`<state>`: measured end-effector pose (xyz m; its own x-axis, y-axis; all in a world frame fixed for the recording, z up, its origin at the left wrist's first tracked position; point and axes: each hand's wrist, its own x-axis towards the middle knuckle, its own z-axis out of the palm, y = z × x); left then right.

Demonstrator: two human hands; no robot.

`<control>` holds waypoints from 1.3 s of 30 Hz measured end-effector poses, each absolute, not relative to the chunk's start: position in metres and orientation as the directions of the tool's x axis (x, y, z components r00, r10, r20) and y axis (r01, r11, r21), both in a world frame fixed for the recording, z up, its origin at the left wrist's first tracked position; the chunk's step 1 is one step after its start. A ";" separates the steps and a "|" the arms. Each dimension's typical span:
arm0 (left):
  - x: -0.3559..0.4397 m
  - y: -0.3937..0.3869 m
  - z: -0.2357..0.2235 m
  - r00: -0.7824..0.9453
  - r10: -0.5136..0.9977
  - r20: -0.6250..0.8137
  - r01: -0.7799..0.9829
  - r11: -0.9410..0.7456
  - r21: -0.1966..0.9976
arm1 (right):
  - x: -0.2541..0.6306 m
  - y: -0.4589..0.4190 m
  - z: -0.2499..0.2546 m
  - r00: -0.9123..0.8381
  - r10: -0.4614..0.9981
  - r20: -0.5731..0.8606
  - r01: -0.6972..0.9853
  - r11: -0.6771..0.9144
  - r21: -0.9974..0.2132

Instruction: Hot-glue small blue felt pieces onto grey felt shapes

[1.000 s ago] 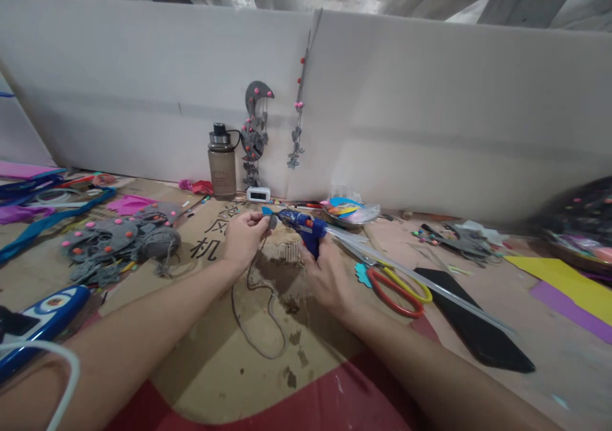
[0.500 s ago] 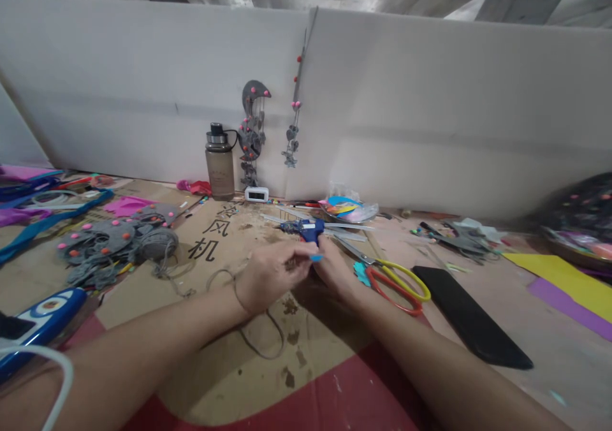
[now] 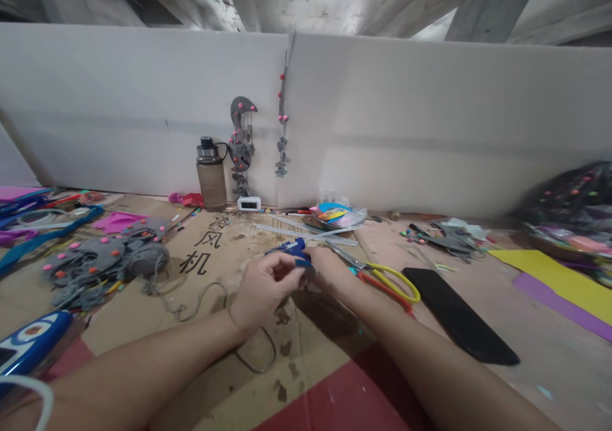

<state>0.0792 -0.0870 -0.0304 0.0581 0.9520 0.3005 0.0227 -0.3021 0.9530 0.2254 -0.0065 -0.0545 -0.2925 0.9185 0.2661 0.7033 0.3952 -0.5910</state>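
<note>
My left hand [image 3: 268, 291] is closed in a pinch on a small blue piece [image 3: 304, 263], thin and flat, above the cardboard. Beside it, my right hand [image 3: 329, 270] is wrapped round the handle of a blue glue gun [image 3: 293, 247], whose nozzle points left. A clear glue stick [image 3: 329, 233] extends from the back of the gun. The right fingers are partly hidden behind the left hand and the blue piece. Scissors [image 3: 392, 281] with yellow and orange handles lie right of my right hand. Grey cord [image 3: 268, 354] loops under my left wrist.
Grey felt shapes with pink and orange balls [image 3: 100, 255] and a grey yarn ball [image 3: 149, 260] lie left. Behind stand a bottle [image 3: 211, 179] and a small white digital display [image 3: 249, 204]. A black flat slab [image 3: 459, 316] and yellow sheet [image 3: 545, 265] lie right.
The view has tipped up and shifted right. My right hand has brought the glue gun nearer to me and to my left hand. The blue piece has turned and looks darker.
</note>
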 end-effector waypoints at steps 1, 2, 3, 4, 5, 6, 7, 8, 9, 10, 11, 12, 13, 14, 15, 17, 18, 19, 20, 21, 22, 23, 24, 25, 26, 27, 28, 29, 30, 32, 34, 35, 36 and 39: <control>0.079 -0.084 -0.029 0.020 0.972 0.235 -0.067 -0.233 0.970 | 0.227 -0.007 -0.052 -0.329 0.918 0.222 0.710 0.396 -0.583; 0.079 -0.081 -0.029 -0.004 0.983 0.184 -0.143 -0.182 0.973 | 0.228 -0.007 -0.049 -0.356 0.919 0.167 0.730 0.385 -0.564; 0.078 -0.079 -0.029 -0.012 0.989 0.150 -0.193 -0.150 0.970 | 0.228 -0.008 -0.047 -0.366 0.923 0.120 0.757 0.370 -0.539; 0.077 -0.076 -0.030 -0.005 0.991 0.133 -0.214 -0.131 0.968 | 0.227 -0.009 -0.044 -0.355 0.930 0.096 0.782 0.352 -0.514; 0.076 -0.074 -0.032 -0.002 0.992 0.129 -0.222 -0.126 0.967 | 0.226 -0.011 -0.042 -0.332 0.940 0.078 0.812 0.327 -0.484; 0.075 -0.071 -0.033 0.003 0.992 0.123 -0.225 -0.119 0.967 | 0.224 -0.013 -0.040 -0.305 0.950 0.068 0.841 0.302 -0.448; 0.073 -0.069 -0.035 -0.002 0.993 0.117 -0.228 -0.114 0.967 | 0.223 -0.015 -0.039 -0.279 0.958 0.063 0.868 0.280 -0.411; 0.072 -0.067 -0.037 -0.003 0.994 0.107 -0.223 -0.105 0.969 | 0.221 -0.017 -0.039 -0.259 0.963 0.066 0.887 0.265 -0.378; 0.071 -0.065 -0.038 0.005 0.995 0.101 -0.229 -0.097 0.968 | 0.220 -0.019 -0.039 -0.245 0.966 0.080 0.900 0.258 -0.353; 0.070 -0.063 -0.039 0.009 0.995 0.104 -0.239 -0.099 0.966 | 0.219 -0.020 -0.040 -0.233 0.968 0.092 0.906 0.250 -0.342; 0.069 -0.062 -0.039 0.002 0.994 0.107 -0.256 -0.103 0.961 | 0.219 -0.020 -0.042 -0.229 0.968 0.102 0.904 0.250 -0.346; 0.069 -0.060 -0.039 -0.019 0.994 0.105 -0.269 -0.106 0.957 | 0.219 -0.020 -0.044 -0.219 0.970 0.107 0.902 0.243 -0.357; 0.069 -0.059 -0.038 -0.041 0.994 0.100 -0.278 -0.107 0.955 | 0.220 -0.019 -0.046 -0.209 0.972 0.110 0.899 0.235 -0.370; 0.069 -0.058 -0.038 -0.044 0.995 0.093 -0.284 -0.101 0.953 | 0.220 -0.018 -0.048 -0.198 0.973 0.115 0.897 0.228 -0.380; 0.069 -0.057 -0.038 -0.040 0.996 0.079 -0.287 -0.088 0.954 | 0.220 -0.017 -0.049 -0.186 0.976 0.116 0.895 0.217 -0.389; 0.069 -0.056 -0.039 -0.041 0.997 0.065 -0.286 -0.074 0.955 | 0.221 -0.016 -0.052 -0.174 0.978 0.117 0.889 0.207 -0.408; 0.068 -0.056 -0.040 -0.039 0.997 0.063 -0.286 -0.071 0.956 | 0.221 -0.015 -0.052 -0.171 0.978 0.116 0.886 0.204 -0.417; 0.068 -0.055 -0.041 -0.039 0.997 0.065 -0.286 -0.074 0.955 | 0.220 -0.015 -0.053 -0.169 0.979 0.117 0.882 0.203 -0.425; 0.068 -0.054 -0.042 -0.044 0.997 0.070 -0.282 -0.079 0.956 | 0.220 -0.015 -0.053 -0.168 0.979 0.118 0.880 0.203 -0.429; 0.067 -0.054 -0.043 -0.048 0.996 0.073 -0.276 -0.083 0.958 | 0.219 -0.016 -0.052 -0.164 0.979 0.124 0.880 0.202 -0.430; 0.067 -0.053 -0.044 -0.046 0.996 0.077 -0.272 -0.087 0.958 | 0.219 -0.016 -0.052 -0.160 0.978 0.133 0.880 0.203 -0.430; 0.066 -0.053 -0.045 -0.046 0.996 0.080 -0.270 -0.090 0.959 | 0.219 -0.017 -0.051 -0.158 0.977 0.141 0.879 0.205 -0.430; 0.065 -0.053 -0.045 -0.045 0.996 0.083 -0.265 -0.092 0.960 | 0.218 -0.018 -0.051 -0.158 0.976 0.148 0.879 0.207 -0.430; 0.065 -0.053 -0.046 -0.041 0.996 0.083 -0.259 -0.091 0.962 | 0.218 -0.019 -0.051 -0.155 0.976 0.151 0.879 0.206 -0.430; 0.065 -0.053 -0.046 -0.039 0.995 0.087 -0.253 -0.094 0.963 | 0.217 -0.019 -0.051 -0.150 0.977 0.153 0.880 0.203 -0.430; 0.065 -0.053 -0.046 -0.034 0.995 0.091 -0.247 -0.096 0.964 | 0.217 -0.020 -0.051 -0.146 0.977 0.152 0.882 0.198 -0.428; 0.065 -0.053 -0.046 -0.029 0.995 0.094 -0.241 -0.098 0.966 | 0.216 -0.020 -0.051 -0.142 0.978 0.152 0.884 0.194 -0.425; 0.065 -0.053 -0.047 -0.027 0.995 0.098 -0.236 -0.101 0.967 | 0.216 -0.020 -0.052 -0.139 0.978 0.156 0.887 0.193 -0.420; 0.065 -0.053 -0.047 -0.026 0.995 0.100 -0.231 -0.103 0.967 | 0.216 -0.020 -0.052 -0.137 0.977 0.164 0.890 0.194 -0.413; 0.065 -0.054 -0.047 -0.026 0.994 0.101 -0.224 -0.105 0.969 | 0.215 -0.020 -0.053 -0.133 0.975 0.180 0.896 0.196 -0.399; 0.064 -0.054 -0.048 -0.025 0.994 0.102 -0.219 -0.105 0.970 | 0.215 -0.020 -0.053 -0.131 0.974 0.182 0.900 0.194 -0.389; 0.064 -0.054 -0.048 -0.022 0.994 0.104 -0.218 -0.106 0.970 | 0.215 -0.020 -0.053 -0.133 0.975 0.177 0.902 0.193 -0.387; 0.064 -0.054 -0.048 -0.021 0.994 0.105 -0.217 -0.107 0.970 | 0.215 -0.020 -0.053 -0.133 0.976 0.172 0.903 0.191 -0.384; 0.064 -0.054 -0.048 -0.023 0.994 0.110 -0.218 -0.112 0.969 | 0.214 -0.021 -0.053 -0.127 0.978 0.168 0.910 0.182 -0.372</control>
